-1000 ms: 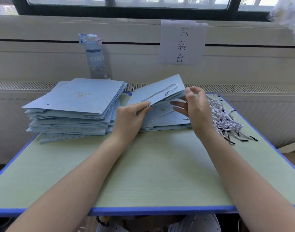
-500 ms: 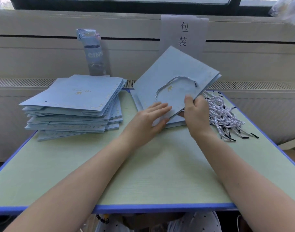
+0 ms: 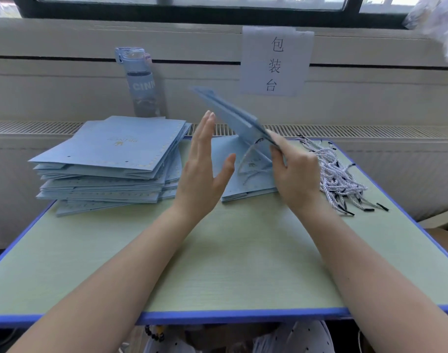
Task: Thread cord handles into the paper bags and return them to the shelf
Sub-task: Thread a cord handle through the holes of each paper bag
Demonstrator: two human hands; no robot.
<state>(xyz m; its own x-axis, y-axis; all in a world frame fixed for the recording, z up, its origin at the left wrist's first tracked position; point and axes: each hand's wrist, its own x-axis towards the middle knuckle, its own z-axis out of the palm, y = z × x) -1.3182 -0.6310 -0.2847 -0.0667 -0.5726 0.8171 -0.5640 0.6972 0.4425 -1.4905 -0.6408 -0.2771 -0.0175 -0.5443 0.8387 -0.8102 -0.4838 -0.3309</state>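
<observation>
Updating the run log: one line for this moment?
right hand: grips tilted paper bag | left hand: open beside it | cord pile: at right

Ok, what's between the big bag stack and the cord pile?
In the head view: the open left hand, the tilted bag pinched by the right hand, and a short pile of bags under it.

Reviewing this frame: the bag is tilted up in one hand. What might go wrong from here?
1. The right hand pinches the bag by one end while the left hand is open and off it; the grip may slip or crease the paper.
2. The handle dangles under the bag and might snag on the bags below.
3. The cords lie by the right wrist; a sweep might knock some off the table.
</observation>
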